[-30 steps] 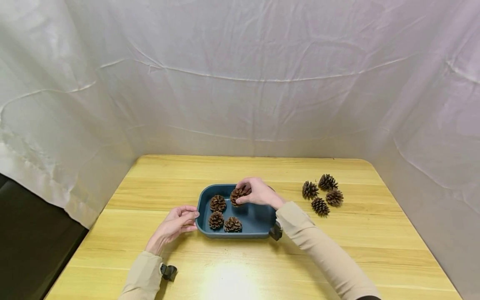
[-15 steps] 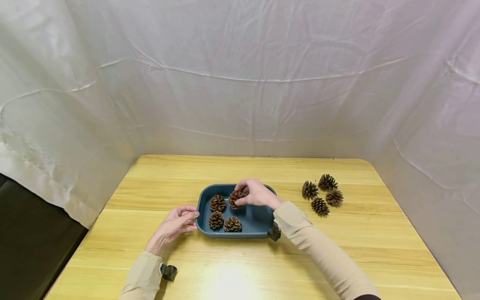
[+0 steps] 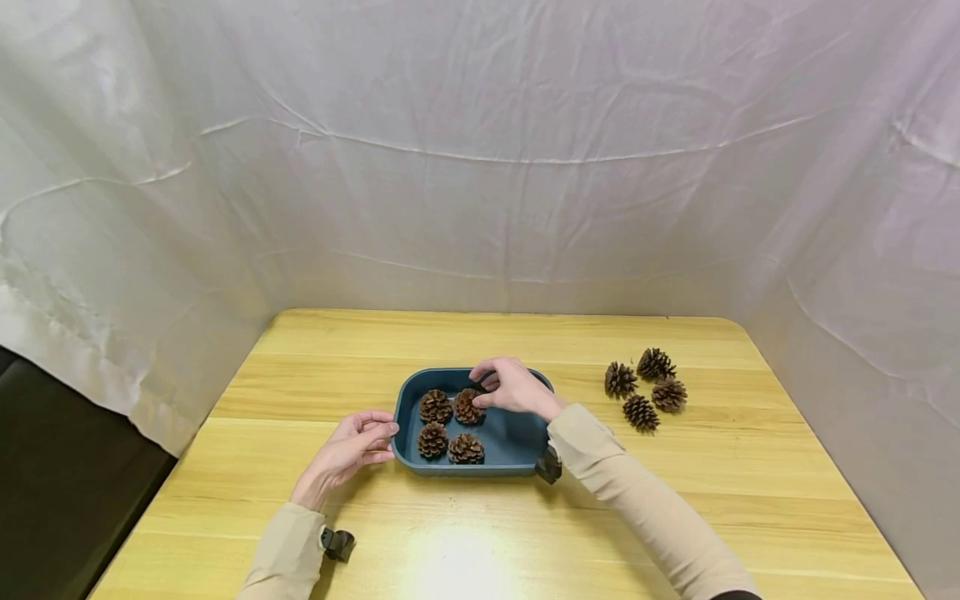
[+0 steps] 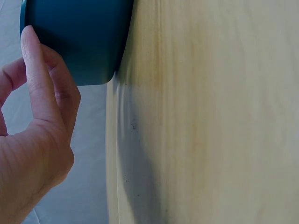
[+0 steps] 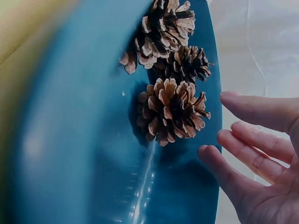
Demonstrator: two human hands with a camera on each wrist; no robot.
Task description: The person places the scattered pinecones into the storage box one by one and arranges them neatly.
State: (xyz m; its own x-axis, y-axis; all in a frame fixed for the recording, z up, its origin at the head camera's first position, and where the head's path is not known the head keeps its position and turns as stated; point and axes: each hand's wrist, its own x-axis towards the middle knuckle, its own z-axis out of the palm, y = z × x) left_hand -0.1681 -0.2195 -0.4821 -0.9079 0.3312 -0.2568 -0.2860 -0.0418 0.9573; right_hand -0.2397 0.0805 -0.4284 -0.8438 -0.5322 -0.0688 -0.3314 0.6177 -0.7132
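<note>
A dark blue rectangular tray [image 3: 517, 468] sits on the table, with several brown pine cones in its left half. My left hand [image 3: 351, 450] holds the tray's left end; in the left wrist view its thumb [image 4: 37, 74] lies at the rim. Over the back of the tray is my right hand [image 3: 516, 389], fingers spread and holding nothing. Just beside its thumb, the back right pine cone [image 3: 467, 408] rests on the tray floor. The right wrist view has a gap between that pine cone [image 5: 170, 112] and the fingertips [image 5: 209, 151].
Several more pine cones [image 3: 641, 413] lie grouped on the wooden table [image 3: 480, 533], right of the tray. Pale fabric [image 3: 480, 167] hangs behind the table and along its sides. A dark surface [image 3: 60, 492] shows at the lower left.
My right hand lowered a pine cone onto the tray floor, slightly to the left, and let go of it; its fingers have spread. My left hand stayed at the tray's end.
</note>
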